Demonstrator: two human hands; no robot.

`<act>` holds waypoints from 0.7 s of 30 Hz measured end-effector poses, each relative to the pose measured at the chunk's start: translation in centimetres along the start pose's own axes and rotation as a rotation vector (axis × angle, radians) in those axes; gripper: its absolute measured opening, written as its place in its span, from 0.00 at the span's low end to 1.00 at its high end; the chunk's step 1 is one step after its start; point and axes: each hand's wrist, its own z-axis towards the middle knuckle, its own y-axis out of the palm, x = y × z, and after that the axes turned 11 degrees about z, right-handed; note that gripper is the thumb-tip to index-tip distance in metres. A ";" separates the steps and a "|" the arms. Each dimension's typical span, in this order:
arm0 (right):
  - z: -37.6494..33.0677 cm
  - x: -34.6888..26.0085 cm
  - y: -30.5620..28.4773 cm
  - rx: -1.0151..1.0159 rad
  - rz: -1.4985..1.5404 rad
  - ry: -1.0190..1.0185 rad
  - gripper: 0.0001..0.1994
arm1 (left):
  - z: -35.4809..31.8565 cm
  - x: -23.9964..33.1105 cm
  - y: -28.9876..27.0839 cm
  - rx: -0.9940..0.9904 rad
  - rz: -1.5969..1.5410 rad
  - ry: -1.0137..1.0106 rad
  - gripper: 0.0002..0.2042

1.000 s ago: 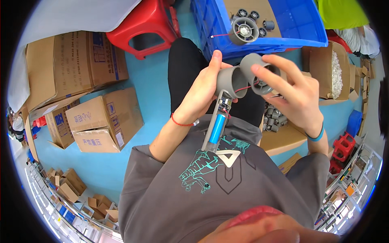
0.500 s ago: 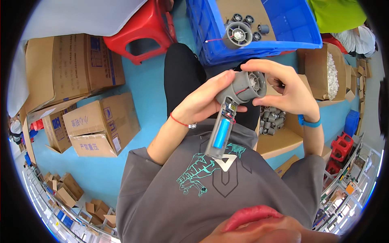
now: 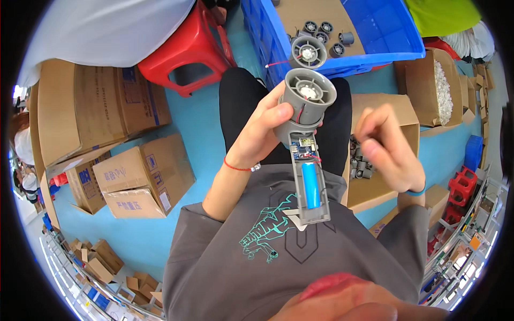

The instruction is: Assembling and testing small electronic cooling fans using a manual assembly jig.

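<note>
My left hand is wrapped round the barrel of a grey handheld fan body, its thumb on the outside. Bladed vanes with a white hub show in the round mouth, which tilts up. Below hangs the uncovered handle, with a small circuit board and a blue cylindrical battery inside. A thin red wire lies along the barrel. My right hand is off to the right of the fan body, fingers loosely curled and thumb apart, with nothing seen in it.
Ahead, a blue crate holds several small fan units; a larger fan unit rests at its near rim. Under my right hand is a carton of grey parts. Cartons and a red stool stand left.
My right hand has let go of the fan body and moved away to the right. The left hand has turned the fan body more upright, its mouth now facing up.
</note>
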 end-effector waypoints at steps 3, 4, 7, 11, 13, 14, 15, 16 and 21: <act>0.4 -0.4 0.9 0.000 -0.349 -0.128 0.08 | 0.4 0.1 0.1 0.055 0.082 0.072 0.33; 0.7 -0.4 1.0 0.013 -0.349 -0.131 0.08 | 0.6 0.2 0.2 0.043 0.086 0.067 0.33; 1.3 -0.4 1.1 0.022 -0.580 -0.172 0.10 | 0.8 0.2 0.9 0.067 0.061 0.072 0.32; 1.4 -0.7 1.8 0.095 -0.744 -0.181 0.09 | 1.1 0.3 1.5 0.084 0.062 0.093 0.31; 1.5 -0.5 2.2 0.110 -0.836 -0.248 0.09 | 1.0 0.2 1.8 0.113 0.043 0.093 0.30; 1.6 -0.5 2.3 0.125 -0.928 -0.315 0.09 | 1.0 0.2 1.8 0.112 0.042 0.094 0.30; 1.6 -0.6 2.2 0.125 -0.930 -0.315 0.09 | 1.0 0.2 1.8 0.129 0.054 0.092 0.30; 1.7 -0.7 2.1 0.105 -0.936 -0.295 0.09 | 1.1 0.2 1.8 0.146 0.066 0.089 0.29; 1.7 -0.8 1.4 0.039 -0.898 -0.249 0.09 | 1.1 0.0 1.5 0.129 0.084 0.056 0.29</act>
